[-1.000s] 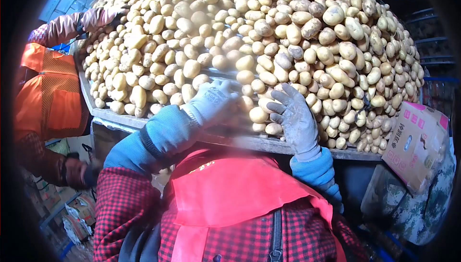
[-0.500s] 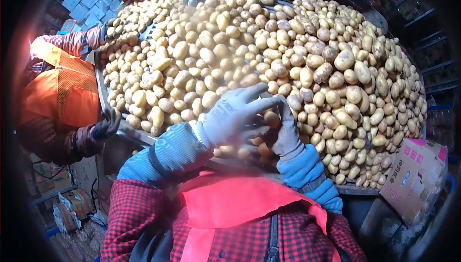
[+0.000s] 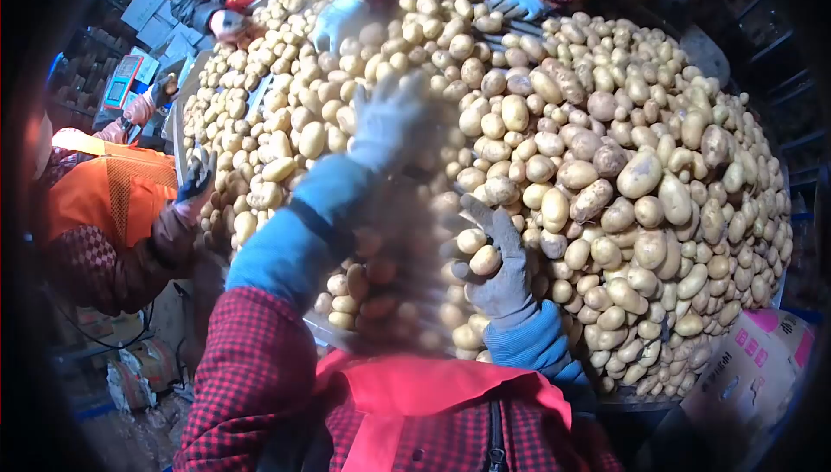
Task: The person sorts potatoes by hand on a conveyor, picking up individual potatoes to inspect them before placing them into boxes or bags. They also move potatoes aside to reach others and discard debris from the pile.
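A wide heap of potatoes (image 3: 640,173) covers a table in front of me. My left hand (image 3: 385,122), in a pale glove with a blue sleeve, reaches forward over the middle of the heap. Its fingers are smeared by motion, and I cannot make out what they hold. My right hand (image 3: 498,260), in a grey glove, is nearer my chest at the right, its fingers curled around a couple of small potatoes (image 3: 485,260). Between my hands a blurred dark strip shows at the table surface.
A co-worker in an orange vest (image 3: 112,191) stands at the left edge. Other co-workers' gloved hands (image 3: 339,20) reach in at the far side. A printed cardboard box (image 3: 749,368) stands at the lower right. A scale with a red frame (image 3: 123,81) is at the upper left.
My hands were close together; my left hand has moved forward and away, while my right hand has turned and shows potatoes in it. The co-workers' hands at the left and far side have shifted.
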Tool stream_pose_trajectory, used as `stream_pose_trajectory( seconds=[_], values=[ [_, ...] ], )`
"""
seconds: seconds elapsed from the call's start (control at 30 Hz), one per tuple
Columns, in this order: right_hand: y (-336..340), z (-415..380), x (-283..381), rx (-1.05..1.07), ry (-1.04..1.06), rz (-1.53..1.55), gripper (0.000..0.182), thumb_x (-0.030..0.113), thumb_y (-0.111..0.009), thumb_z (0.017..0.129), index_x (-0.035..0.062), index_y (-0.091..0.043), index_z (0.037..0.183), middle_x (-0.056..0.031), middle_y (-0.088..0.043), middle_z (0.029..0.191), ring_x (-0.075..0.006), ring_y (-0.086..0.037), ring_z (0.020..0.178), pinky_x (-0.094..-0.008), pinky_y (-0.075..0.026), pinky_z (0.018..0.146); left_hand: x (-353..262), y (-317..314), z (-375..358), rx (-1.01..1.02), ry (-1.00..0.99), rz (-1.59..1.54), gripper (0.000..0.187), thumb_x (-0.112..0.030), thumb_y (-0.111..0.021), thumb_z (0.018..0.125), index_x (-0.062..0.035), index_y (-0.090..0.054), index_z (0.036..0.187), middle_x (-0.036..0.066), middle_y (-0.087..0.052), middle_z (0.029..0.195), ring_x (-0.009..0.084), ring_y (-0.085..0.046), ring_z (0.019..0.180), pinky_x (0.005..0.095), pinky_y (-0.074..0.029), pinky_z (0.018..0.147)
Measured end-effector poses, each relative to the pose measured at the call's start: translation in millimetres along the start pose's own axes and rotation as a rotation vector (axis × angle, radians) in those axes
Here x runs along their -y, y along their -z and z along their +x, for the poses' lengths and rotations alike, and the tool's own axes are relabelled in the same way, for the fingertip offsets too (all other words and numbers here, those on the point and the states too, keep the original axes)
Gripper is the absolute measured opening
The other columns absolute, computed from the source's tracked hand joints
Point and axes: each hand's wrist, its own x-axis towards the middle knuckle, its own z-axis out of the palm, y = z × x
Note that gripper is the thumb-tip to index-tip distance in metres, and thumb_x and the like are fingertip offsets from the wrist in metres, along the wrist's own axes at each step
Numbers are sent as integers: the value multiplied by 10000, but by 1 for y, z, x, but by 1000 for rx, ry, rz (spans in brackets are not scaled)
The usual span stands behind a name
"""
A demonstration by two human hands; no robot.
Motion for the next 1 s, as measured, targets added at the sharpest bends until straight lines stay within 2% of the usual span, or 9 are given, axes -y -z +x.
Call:
stream_pose_trajectory(
  seconds=[0.1,0.17,0.2,0.33,0.57,0.73,0.87,0.93,1.0],
  values=[
    [-5,-6,6,-3,13,-70,595,522,-406,1117,108,-481,1538,-120,-650,1329,-179,-686,978,-262,-545,781,15,-2,35,49,112,-11,456,-402,-741,904,-440,-647,1349,136,-490,1559,437,-381,1481,740,-298,1128],
    [-6,-11,5,-29,44,-170,564,468,-420,1121,96,-472,1541,-125,-646,1335,-181,-688,992,-262,-547,778,38,-28,43,-92,6,23,469,-357,-741,904,-428,-643,1357,138,-509,1544,441,-450,1426,647,-365,1113],
    [-5,-14,4,-5,164,-452,519,342,-460,1105,77,-451,1551,-128,-640,1348,-182,-688,1012,-263,-548,789,42,-27,45,-86,-1,-13,471,-346,-741,902,-425,-645,1356,135,-514,1540,431,-467,1416,621,-375,1111],
    [-3,-14,7,-21,87,-265,549,216,-560,1039,63,-439,1553,-152,-615,1380,-185,-686,1041,-262,-558,793,54,-21,68,15,55,73,497,-280,-748,894,-406,-644,1363,130,-530,1527,388,-498,1406,562,-400,1118],
    [-3,-12,9,-11,102,-367,608,233,-599,1011,67,-427,1569,-166,-603,1399,-200,-689,1053,-266,-566,804,105,-42,88,-5,235,228,541,-350,-723,925,-435,-583,1440,129,-489,1578,380,-508,1390,558,-392,1146],
    [-4,-12,10,7,79,-429,676,265,-621,993,66,-383,1594,-170,-586,1429,-213,-681,1071,-282,-573,829,165,-63,79,-204,119,273,570,-423,-694,952,-405,-535,1498,143,-497,1573,378,-502,1409,561,-399,1124],
    [-1,-16,12,94,137,-564,745,324,-640,979,71,-341,1613,-173,-552,1459,-239,-653,1121,-325,-587,863,131,-31,56,-305,39,154,584,-359,-728,940,-293,-560,1496,139,-525,1546,377,-534,1372,542,-417,1104],
    [-7,-17,11,51,91,-440,768,345,-646,972,68,-333,1615,-172,-537,1472,-248,-641,1133,-337,-589,884,79,13,28,-105,-241,-209,618,-295,-784,851,-183,-601,1431,176,-551,1489,405,-569,1312,532,-435,1092],
    [-2,-16,7,90,107,-430,773,352,-641,975,71,-319,1619,-163,-517,1484,-246,-637,1114,-358,-598,883,48,-3,-16,37,-356,-46,602,-357,-796,813,-242,-636,1381,152,-580,1439,401,-511,1374,616,-377,1136]
  ],
)
